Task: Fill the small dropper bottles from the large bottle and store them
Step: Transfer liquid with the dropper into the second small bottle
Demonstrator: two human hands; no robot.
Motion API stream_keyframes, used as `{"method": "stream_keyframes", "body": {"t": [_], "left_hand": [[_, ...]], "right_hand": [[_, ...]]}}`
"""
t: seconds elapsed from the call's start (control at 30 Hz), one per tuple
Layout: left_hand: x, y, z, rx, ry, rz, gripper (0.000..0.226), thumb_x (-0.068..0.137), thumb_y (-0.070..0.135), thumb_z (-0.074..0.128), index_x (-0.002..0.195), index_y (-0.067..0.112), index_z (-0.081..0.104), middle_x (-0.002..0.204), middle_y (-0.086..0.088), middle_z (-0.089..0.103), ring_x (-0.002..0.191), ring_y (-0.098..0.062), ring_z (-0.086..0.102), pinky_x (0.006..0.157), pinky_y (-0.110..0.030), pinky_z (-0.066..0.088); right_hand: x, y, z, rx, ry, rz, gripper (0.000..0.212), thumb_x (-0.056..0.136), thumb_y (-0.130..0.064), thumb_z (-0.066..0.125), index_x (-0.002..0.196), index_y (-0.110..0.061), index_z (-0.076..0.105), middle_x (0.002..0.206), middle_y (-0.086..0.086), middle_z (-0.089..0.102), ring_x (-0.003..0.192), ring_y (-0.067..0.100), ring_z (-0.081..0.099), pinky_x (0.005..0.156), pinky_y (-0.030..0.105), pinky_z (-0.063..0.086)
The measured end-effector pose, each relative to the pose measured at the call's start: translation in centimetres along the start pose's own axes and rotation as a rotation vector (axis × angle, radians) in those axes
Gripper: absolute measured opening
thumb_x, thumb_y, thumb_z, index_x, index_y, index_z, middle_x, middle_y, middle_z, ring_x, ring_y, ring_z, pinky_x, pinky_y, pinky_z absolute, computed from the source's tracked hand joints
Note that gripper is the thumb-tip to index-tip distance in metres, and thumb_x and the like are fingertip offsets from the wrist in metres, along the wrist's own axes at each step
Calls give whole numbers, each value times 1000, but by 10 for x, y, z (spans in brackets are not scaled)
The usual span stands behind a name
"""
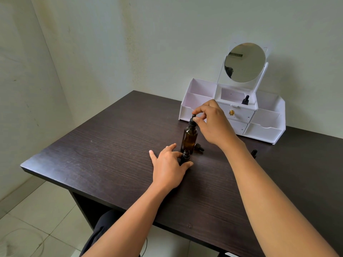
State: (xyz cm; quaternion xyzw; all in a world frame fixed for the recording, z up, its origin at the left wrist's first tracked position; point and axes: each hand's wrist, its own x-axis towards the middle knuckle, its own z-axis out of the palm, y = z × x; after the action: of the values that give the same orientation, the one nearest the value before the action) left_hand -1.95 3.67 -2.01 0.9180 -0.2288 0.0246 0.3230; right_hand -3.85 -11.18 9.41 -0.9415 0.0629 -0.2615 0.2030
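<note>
The person's right hand (213, 125) pinches the black rubber bulb of the dropper (193, 121) between thumb and forefinger, the other fingers loosely curled and holding nothing. The dropper sits in the neck of the large amber bottle (189, 139), which stands upright near the middle of the desk (111, 145), just in front of the left front corner of the white organiser (267, 131). The left hand (168, 166) grips the small dropper bottle (185, 157) between thumb and forefinger, its outer fingers spread flat on the wood. This bottle is uncapped, upright, and just on the near-edge side of the large one.

The step in hand looks like drawing liquid up for transfer. To do it well, the bulb should be squeezed while the tip is under the liquid and released slowly, so the pipette fills without bubbles (the level inside the amber glass cannot be read from here). The lift should be straight up, since the large bottle has no hand steadying it and a sideways pull could tip it. The carry is short, so the dropper should be held vertical and its tip set inside the small neck before squeezing.

A loose black dropper cap (199, 147) lies on the desk just behind the large bottle, likely the small bottle's own. One filled bottle (245, 100) already stands in the organiser's middle compartment, below the mirror (245, 62), toward the desk's back right corner.
</note>
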Motion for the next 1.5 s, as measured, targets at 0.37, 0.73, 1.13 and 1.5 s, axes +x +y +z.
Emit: {"method": "stream_keyframes", "body": {"t": [0.37, 0.73, 1.13, 1.5], "left_hand": [[0, 1, -1, 1, -7, 1, 51, 85, 56, 66, 126, 27, 65, 156, 9, 35, 143, -13, 33, 118, -61, -7], [1, 0, 0, 6, -4, -5, 52, 84, 58, 66, 125, 28, 65, 156, 10, 36, 140, -12, 37, 118, -61, -7], [1, -1, 0, -4, -1, 3, 51, 84, 58, 66, 125, 27, 66, 156, 9, 36, 142, -11, 34, 118, -60, -7], [0, 1, -1, 1, -7, -8, 51, 84, 58, 65, 126, 29, 65, 156, 10, 35, 142, -11, 34, 117, -60, -9]], "right_hand": [[0, 2, 1, 3, -23, 3, 24, 96, -17, 63, 119, -16, 66, 115, -2, 47, 91, 13, 60, 88, 28, 49], [1, 3, 4, -10, 3, -12, 20, 97, -17, 61, 114, -14, 71, 112, -2, 48, 94, 10, 54, 84, 25, 46], [2, 4, 4, -32, -12, -3, 20, 98, -18, 58, 112, -13, 71, 113, 0, 49, 96, 17, 58, 85, 31, 51], [-1, 3, -2, -10, -66, 39, 32, 98, -24, 60, 129, -16, 63, 122, 1, 51, 102, 19, 58, 93, 35, 50]]}}
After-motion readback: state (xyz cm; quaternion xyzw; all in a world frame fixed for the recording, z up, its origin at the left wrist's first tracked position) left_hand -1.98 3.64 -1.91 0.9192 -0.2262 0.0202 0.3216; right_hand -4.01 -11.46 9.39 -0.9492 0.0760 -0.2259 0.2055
